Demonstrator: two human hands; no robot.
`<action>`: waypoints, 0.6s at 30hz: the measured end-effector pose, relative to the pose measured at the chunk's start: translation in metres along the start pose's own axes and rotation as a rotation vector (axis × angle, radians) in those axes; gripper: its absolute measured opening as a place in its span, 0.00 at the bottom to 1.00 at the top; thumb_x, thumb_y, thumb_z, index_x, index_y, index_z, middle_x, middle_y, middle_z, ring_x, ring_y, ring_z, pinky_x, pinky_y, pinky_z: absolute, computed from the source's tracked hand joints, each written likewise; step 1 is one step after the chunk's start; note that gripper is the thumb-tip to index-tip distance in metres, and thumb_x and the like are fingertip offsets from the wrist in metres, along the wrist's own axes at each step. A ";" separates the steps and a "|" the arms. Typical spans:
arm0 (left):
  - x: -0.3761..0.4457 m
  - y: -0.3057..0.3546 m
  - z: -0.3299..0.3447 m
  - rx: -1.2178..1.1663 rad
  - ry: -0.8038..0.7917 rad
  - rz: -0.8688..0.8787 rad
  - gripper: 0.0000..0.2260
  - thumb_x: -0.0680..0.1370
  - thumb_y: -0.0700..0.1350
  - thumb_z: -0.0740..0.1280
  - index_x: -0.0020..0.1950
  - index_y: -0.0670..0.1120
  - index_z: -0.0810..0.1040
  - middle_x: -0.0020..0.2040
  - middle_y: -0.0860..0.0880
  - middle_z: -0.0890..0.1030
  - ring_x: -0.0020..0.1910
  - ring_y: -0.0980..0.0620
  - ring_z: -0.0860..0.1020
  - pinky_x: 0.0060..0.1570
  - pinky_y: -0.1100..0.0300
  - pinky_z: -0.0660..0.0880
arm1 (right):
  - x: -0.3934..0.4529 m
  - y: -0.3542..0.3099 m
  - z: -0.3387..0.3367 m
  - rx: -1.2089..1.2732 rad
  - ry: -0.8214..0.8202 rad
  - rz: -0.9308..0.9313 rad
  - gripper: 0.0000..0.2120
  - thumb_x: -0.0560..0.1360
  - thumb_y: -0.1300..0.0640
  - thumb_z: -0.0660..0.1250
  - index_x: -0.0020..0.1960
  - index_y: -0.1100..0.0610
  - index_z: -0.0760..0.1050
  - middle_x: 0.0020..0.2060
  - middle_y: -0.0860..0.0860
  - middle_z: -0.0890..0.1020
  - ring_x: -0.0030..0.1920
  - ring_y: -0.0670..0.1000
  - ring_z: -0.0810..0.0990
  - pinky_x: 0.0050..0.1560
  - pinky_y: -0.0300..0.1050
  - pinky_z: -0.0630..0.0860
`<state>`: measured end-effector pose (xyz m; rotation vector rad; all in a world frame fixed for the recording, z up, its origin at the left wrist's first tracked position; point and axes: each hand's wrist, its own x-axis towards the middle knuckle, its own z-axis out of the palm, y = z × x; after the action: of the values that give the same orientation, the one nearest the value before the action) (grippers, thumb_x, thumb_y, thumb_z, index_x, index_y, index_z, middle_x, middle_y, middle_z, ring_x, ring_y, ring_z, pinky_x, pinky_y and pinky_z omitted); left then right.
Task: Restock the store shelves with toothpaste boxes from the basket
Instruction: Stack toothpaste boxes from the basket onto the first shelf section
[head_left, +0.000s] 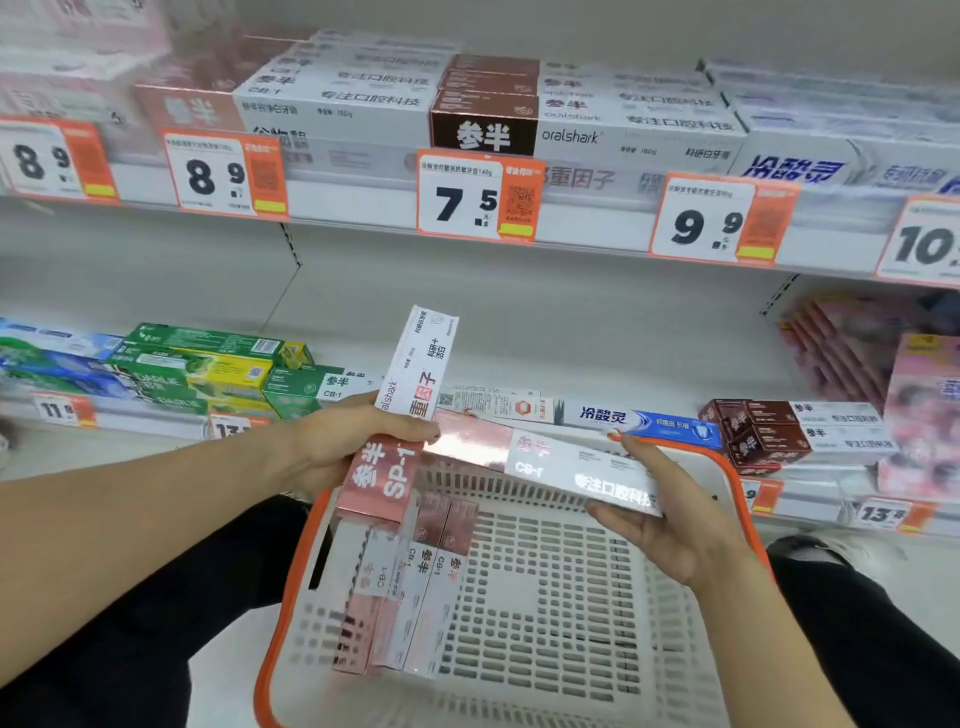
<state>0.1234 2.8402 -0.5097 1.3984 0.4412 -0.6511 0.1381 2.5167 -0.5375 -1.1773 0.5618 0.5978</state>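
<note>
L hand (343, 441) grips 2 boxes (405, 415); R hand (670, 514) prob. cradles another.
</note>
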 end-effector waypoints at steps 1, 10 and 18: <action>-0.001 0.003 -0.001 -0.015 -0.003 -0.019 0.41 0.50 0.46 0.87 0.60 0.39 0.78 0.51 0.36 0.85 0.42 0.40 0.85 0.46 0.47 0.83 | 0.000 0.000 -0.001 0.007 -0.031 0.006 0.16 0.73 0.52 0.73 0.57 0.59 0.81 0.48 0.61 0.86 0.45 0.60 0.87 0.45 0.56 0.84; -0.014 0.018 0.008 -0.033 -0.003 -0.009 0.25 0.69 0.42 0.76 0.63 0.36 0.76 0.51 0.33 0.84 0.40 0.40 0.86 0.39 0.51 0.84 | -0.014 -0.020 -0.012 -0.503 -0.158 -0.274 0.42 0.52 0.39 0.84 0.60 0.58 0.80 0.52 0.57 0.86 0.45 0.55 0.84 0.43 0.48 0.77; -0.043 0.042 -0.002 -0.075 -0.040 0.017 0.40 0.52 0.46 0.87 0.59 0.36 0.78 0.51 0.33 0.84 0.42 0.38 0.85 0.45 0.46 0.83 | -0.051 -0.054 0.010 -0.814 -0.114 -0.589 0.26 0.60 0.49 0.83 0.54 0.52 0.79 0.45 0.53 0.85 0.38 0.53 0.85 0.39 0.46 0.81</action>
<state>0.1183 2.8507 -0.4504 1.3153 0.4176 -0.6412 0.1396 2.5049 -0.4633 -1.9565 -0.1779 0.3734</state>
